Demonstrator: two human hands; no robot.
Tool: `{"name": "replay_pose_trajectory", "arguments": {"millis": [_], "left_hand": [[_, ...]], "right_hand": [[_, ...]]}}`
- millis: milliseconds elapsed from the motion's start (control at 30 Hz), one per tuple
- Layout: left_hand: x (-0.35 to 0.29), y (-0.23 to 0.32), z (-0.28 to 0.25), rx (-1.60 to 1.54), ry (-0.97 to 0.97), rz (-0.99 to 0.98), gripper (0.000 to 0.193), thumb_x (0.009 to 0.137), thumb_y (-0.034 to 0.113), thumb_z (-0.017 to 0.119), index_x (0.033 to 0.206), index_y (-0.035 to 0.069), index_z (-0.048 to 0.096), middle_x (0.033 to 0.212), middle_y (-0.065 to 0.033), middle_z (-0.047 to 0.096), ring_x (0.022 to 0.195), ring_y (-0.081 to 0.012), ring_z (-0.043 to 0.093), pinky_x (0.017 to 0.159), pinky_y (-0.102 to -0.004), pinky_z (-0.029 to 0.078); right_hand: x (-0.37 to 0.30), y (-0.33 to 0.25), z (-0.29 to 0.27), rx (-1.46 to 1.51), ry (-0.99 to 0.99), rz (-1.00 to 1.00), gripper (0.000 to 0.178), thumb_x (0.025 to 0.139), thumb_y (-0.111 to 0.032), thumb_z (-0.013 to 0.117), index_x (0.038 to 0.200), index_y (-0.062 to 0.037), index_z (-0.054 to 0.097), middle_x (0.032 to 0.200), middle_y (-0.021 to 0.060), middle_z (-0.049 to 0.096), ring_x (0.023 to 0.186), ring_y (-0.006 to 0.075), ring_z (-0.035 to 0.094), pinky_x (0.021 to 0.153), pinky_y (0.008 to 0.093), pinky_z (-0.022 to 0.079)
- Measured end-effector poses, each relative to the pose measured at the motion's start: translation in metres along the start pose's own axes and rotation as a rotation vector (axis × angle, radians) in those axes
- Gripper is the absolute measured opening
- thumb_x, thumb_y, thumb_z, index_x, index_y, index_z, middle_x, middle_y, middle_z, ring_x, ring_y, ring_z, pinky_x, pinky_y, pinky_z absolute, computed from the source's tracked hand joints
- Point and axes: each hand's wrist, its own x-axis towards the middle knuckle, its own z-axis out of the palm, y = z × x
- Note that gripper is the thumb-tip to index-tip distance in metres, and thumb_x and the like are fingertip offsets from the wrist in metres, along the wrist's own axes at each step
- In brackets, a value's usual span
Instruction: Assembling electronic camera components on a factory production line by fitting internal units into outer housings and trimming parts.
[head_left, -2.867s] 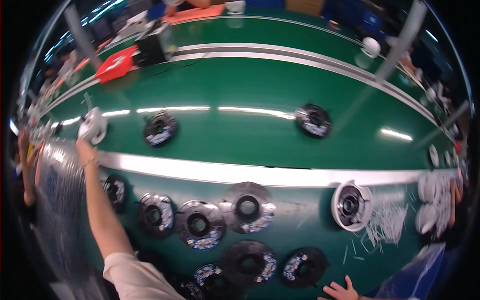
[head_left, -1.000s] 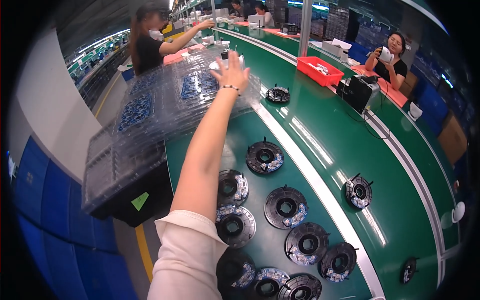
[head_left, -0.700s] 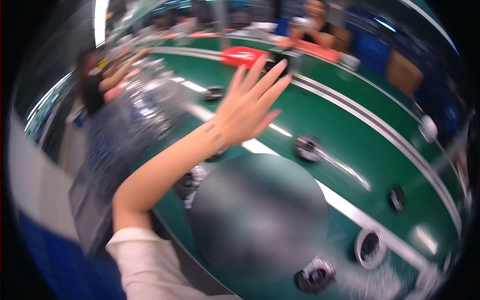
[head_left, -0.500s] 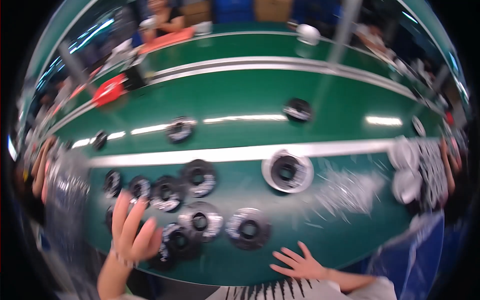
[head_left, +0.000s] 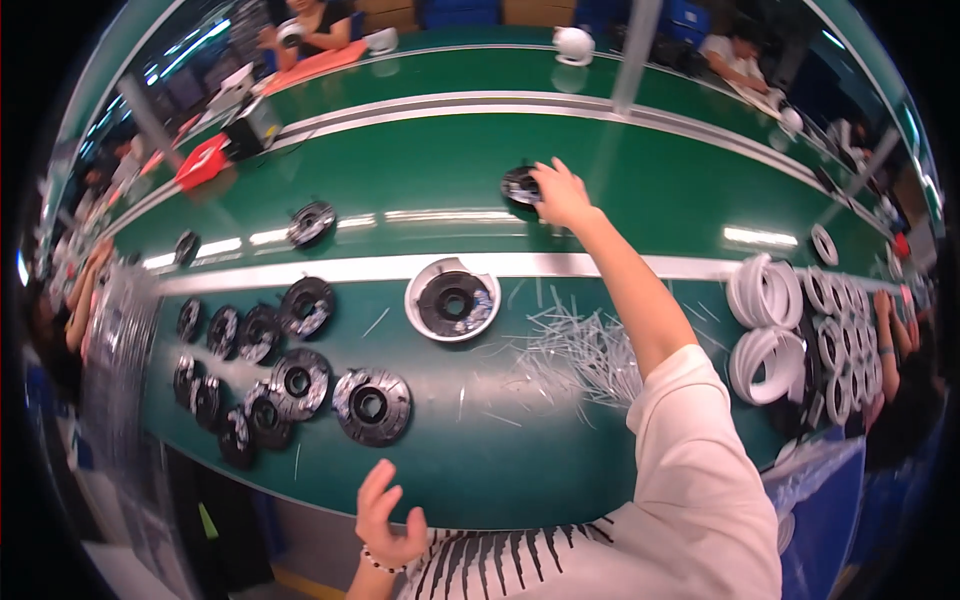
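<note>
My right hand (head_left: 562, 193) is stretched far out over the green belt, its fingers closed on the near-right rim of a black round disc part (head_left: 517, 187). My left hand (head_left: 388, 520) hovers at the table's front edge, fingers apart and slightly curled, holding nothing. Closest to it lies a black disc part with a central hole (head_left: 352, 408). A white round housing (head_left: 412, 300) stands mid-table with another black disc part (head_left: 433, 302) inside it. More black disc parts (head_left: 306, 306) lie in a cluster at the left, some overlapping.
Thin clear plastic strips (head_left: 580, 350) lie heaped right of the housing. White rings (head_left: 765, 365) are stacked at the right end. A pale rail (head_left: 540, 265) divides table from belt, which carries other disc parts (head_left: 311, 224). Co-workers sit across the line; a red tray (head_left: 203, 162) stands far left.
My right hand has gone from the near table edge out to the disc part on the belt. My left hand has drawn back from above the left cluster to the front edge.
</note>
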Motion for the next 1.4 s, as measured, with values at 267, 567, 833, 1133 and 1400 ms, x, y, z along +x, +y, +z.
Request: {"name": "replay_pose_trajectory", "arguments": {"millis": [267,567,833,1133,1400], "left_hand": [[-0.030,0.001,-0.005,0.004,0.282,-0.391,0.037,0.067,-0.006,0.048,0.104,-0.005,0.045,0.111,-0.0238,0.047,0.101,-0.0304,0.049,0.080,-0.0335,0.044],[0.028,-0.025,0.002,-0.047,0.192,-0.093,0.035,0.068,-0.006,0.050,0.103,-0.006,0.044,0.106,-0.0245,0.050,0.098,-0.0332,0.051,0.083,-0.0349,0.043],[0.085,-0.038,-0.012,0.066,0.157,0.095,0.028,0.064,-0.004,0.052,0.093,-0.002,0.050,0.099,-0.0206,0.055,0.095,-0.0350,0.053,0.084,-0.0391,0.042],[0.259,-0.228,0.029,0.655,-0.314,0.009,0.044,0.061,0.017,0.064,0.101,0.004,0.049,0.100,-0.0142,0.053,0.098,-0.0299,0.048,0.081,-0.0397,0.042],[0.277,-0.288,0.083,0.752,-0.474,-0.267,0.019,0.070,0.017,0.062,0.083,0.004,0.061,0.091,-0.0127,0.058,0.089,-0.0282,0.055,0.076,-0.0360,0.046]], "right_hand": [[0.004,-0.002,-0.001,0.257,0.135,0.031,0.027,0.068,-0.025,0.064,0.086,-0.0043,0.063,0.075,0.0169,0.060,0.069,0.0329,0.057,0.065,0.0369,0.046],[-0.072,-0.233,-0.041,0.124,-0.061,-1.029,0.014,0.061,-0.017,0.063,0.058,-0.0045,0.058,0.059,0.0108,0.057,0.066,0.0246,0.058,0.064,0.0362,0.043],[-0.085,-0.236,-0.019,0.137,-0.365,-0.892,0.024,0.061,-0.020,0.066,0.078,-0.0052,0.059,0.084,0.0090,0.059,0.090,0.0263,0.052,0.089,0.0467,0.033],[-0.178,-0.192,-0.109,0.539,-0.172,-0.558,0.048,0.066,-0.020,0.066,0.107,-0.0017,0.049,0.115,0.0131,0.047,0.110,0.0331,0.040,0.094,0.0473,0.027],[-0.242,-0.196,-0.121,0.772,-0.130,-0.425,0.031,0.064,-0.005,0.064,0.094,-0.0006,0.057,0.101,0.0138,0.056,0.100,0.0329,0.048,0.085,0.0377,0.038]]}}
